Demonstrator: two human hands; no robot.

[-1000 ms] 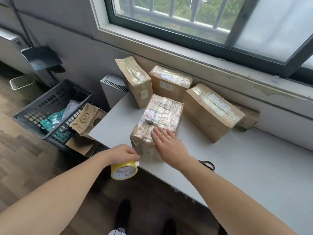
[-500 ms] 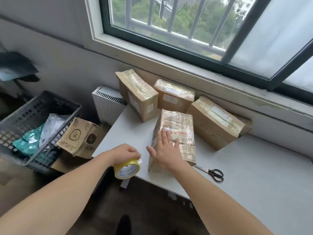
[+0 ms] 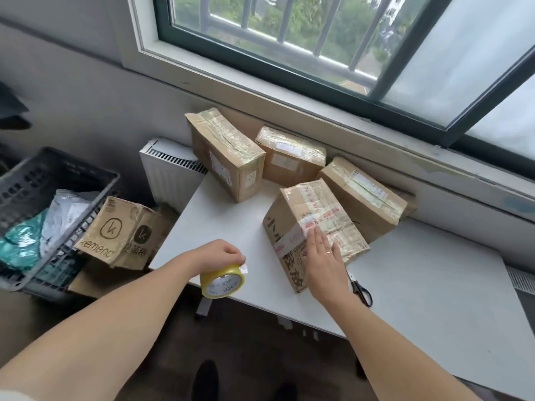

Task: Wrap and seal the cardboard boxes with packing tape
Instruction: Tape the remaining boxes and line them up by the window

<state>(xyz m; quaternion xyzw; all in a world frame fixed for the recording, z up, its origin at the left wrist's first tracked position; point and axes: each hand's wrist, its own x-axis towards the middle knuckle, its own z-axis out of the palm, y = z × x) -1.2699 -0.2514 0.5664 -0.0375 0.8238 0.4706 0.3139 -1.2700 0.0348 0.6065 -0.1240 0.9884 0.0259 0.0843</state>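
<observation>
A tape-wrapped cardboard box [image 3: 307,218] with red printed tape and black characters lies near the front of the white table [image 3: 419,285]. My right hand [image 3: 324,261] presses flat on its near end, fingers straight. My left hand [image 3: 217,254] grips a yellow roll of packing tape [image 3: 223,282] at the table's front edge, to the left of the box. Three more taped boxes stand behind: a tall one [image 3: 228,157], a small one [image 3: 289,154] and a long one [image 3: 362,195] against the wall.
Black-handled scissors [image 3: 362,290] lie on the table just right of my right wrist. A dark plastic crate [image 3: 58,180] with bags and a printed carton [image 3: 121,233] sit on the floor at the left. A white radiator [image 3: 168,172] stands behind the table's left corner.
The box under my right hand has turned and rolled, so a side with black characters now faces me. My left hand stays beside it with the tape roll.
</observation>
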